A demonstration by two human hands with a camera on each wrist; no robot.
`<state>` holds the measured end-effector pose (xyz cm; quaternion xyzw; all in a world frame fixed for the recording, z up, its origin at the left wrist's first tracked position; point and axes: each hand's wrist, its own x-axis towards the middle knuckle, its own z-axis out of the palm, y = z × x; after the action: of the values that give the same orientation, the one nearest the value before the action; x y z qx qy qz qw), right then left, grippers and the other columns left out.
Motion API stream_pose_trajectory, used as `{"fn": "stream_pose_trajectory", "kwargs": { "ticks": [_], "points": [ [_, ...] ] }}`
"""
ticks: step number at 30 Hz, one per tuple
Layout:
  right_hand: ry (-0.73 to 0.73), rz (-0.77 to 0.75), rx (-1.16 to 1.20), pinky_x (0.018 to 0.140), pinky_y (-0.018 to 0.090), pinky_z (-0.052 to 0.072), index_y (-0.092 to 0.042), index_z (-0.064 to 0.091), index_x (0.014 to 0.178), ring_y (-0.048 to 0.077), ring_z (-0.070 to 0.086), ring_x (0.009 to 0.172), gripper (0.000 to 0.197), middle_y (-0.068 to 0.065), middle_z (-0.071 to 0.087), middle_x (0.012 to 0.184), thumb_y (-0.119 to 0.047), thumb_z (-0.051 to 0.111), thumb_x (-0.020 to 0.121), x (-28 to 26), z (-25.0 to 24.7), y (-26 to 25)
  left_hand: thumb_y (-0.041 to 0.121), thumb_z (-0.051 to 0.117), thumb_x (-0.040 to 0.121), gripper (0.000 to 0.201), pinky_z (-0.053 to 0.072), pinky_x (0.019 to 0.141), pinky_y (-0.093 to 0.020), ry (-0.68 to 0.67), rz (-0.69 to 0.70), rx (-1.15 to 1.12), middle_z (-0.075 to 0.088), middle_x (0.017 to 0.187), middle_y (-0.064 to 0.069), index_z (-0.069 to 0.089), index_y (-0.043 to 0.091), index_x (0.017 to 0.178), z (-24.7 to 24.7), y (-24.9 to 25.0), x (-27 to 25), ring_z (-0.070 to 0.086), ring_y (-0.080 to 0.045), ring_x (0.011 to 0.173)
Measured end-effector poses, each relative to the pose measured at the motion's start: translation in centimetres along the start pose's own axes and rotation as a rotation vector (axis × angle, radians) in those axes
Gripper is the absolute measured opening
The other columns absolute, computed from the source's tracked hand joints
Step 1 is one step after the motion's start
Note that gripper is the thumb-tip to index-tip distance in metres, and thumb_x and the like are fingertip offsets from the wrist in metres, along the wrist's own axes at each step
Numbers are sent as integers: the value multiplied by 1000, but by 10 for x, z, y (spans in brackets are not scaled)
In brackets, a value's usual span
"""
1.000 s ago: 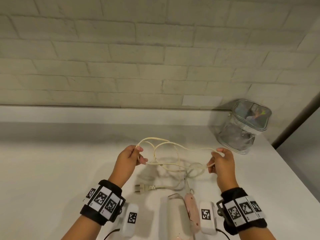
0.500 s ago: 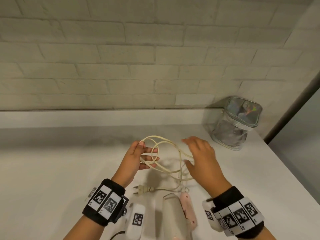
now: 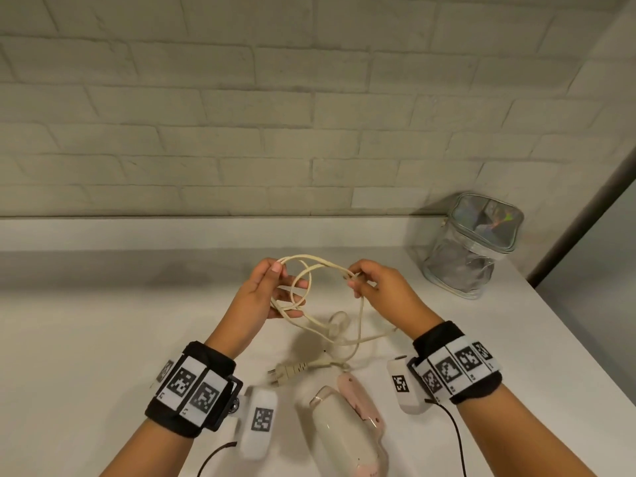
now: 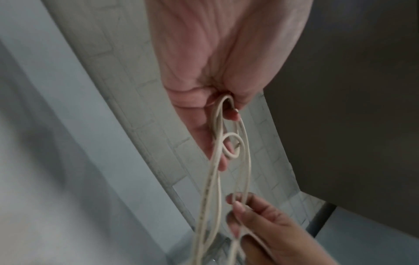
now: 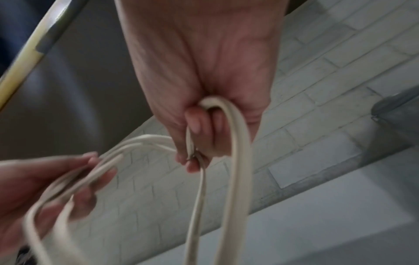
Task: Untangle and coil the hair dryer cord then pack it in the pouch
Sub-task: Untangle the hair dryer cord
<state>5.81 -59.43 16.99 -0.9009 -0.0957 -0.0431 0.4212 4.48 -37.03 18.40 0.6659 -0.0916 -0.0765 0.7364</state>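
A cream cord (image 3: 311, 266) hangs in loops above the white table. My left hand (image 3: 272, 287) holds several loops, thumb on top and fingers underneath. My right hand (image 3: 364, 280) pinches the cord close by on the right. From there the cord drops to its plug (image 3: 287, 371) on the table and to the pink-and-cream hair dryer (image 3: 347, 428) lying near the front edge. In the left wrist view the cord (image 4: 217, 129) lies across my left fingers (image 4: 204, 132). In the right wrist view the cord (image 5: 235, 125) bends over my curled right fingers (image 5: 197, 123).
A clear zip pouch (image 3: 471, 246) stands upright at the back right of the table (image 3: 103, 321), against the white brick wall (image 3: 275, 115). The table's right edge runs just beyond the pouch.
My right hand had let go of the cord and reached towards the left hand; now it pinches the cord again, close to the left hand. The loops are gathered tighter.
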Motion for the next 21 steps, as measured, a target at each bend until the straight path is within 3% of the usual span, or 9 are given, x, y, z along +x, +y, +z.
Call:
{"fn": "stream_pose_trajectory", "kwargs": {
  "ticks": [2, 5, 7, 9, 11, 15, 18, 21],
  "points": [
    [8, 43, 93, 53, 7, 38, -16, 59, 87, 0, 53, 51, 4, -4, 57, 68, -14, 56, 90, 5, -6, 0, 27, 32, 97, 24, 59, 63, -38, -2, 32, 82, 73, 85, -6, 46, 14, 83, -5, 1, 2, 64, -22, 70],
    [46, 84, 217, 39, 19, 41, -18, 58, 77, 11, 49, 36, 12, -1, 53, 70, -15, 58, 89, 6, -13, -1, 27, 33, 97, 24, 57, 66, -45, 12, 41, 160, 73, 84, -5, 47, 17, 81, -7, -3, 4, 58, -17, 65],
    [114, 74, 317, 43, 22, 49, -17, 62, 78, 14, 57, 40, 11, -1, 55, 75, -12, 59, 88, 6, -21, -6, 28, 34, 97, 23, 57, 65, -45, 21, 9, 191, 72, 86, -7, 49, 18, 83, -4, -5, 3, 56, -18, 64],
    [192, 8, 409, 59, 22, 55, -19, 65, 80, 16, 65, 58, 13, 2, 58, 82, -8, 62, 85, 5, -29, -16, 27, 34, 97, 23, 58, 59, -39, 27, -38, 209, 71, 88, -9, 51, 15, 88, 0, -6, 1, 56, -21, 65],
    [249, -122, 334, 70, 23, 52, -19, 68, 82, 17, 62, 74, 12, 4, 60, 85, -7, 66, 81, 4, -36, -28, 26, 34, 98, 24, 59, 59, -40, 44, -69, 202, 70, 91, -10, 53, 11, 93, 4, -7, 0, 56, -19, 71],
    [211, -278, 66, 60, 14, 36, -19, 71, 82, 2, 47, 65, 7, -7, 54, 76, -13, 71, 77, -5, -42, -47, 25, 36, 97, 23, 59, 62, -44, 122, -101, 151, 64, 97, -5, 56, 15, 91, 1, -5, 4, 58, -18, 85],
    [200, -313, -104, 63, 8, 35, -19, 71, 83, -1, 48, 73, 8, -14, 47, 75, -13, 72, 77, -7, -42, -44, 26, 37, 96, 26, 59, 60, -41, 107, -116, 128, 64, 100, -3, 55, 14, 84, -2, -4, 5, 61, -17, 92],
    [246, -292, -73, 65, 9, 35, -22, 70, 83, -2, 46, 73, 13, -14, 46, 76, -10, 71, 77, -8, -46, -37, 27, 36, 97, 30, 59, 60, -40, 70, -160, 62, 69, 97, -6, 60, 12, 86, -4, -4, 4, 65, -17, 87]
  ]
}}
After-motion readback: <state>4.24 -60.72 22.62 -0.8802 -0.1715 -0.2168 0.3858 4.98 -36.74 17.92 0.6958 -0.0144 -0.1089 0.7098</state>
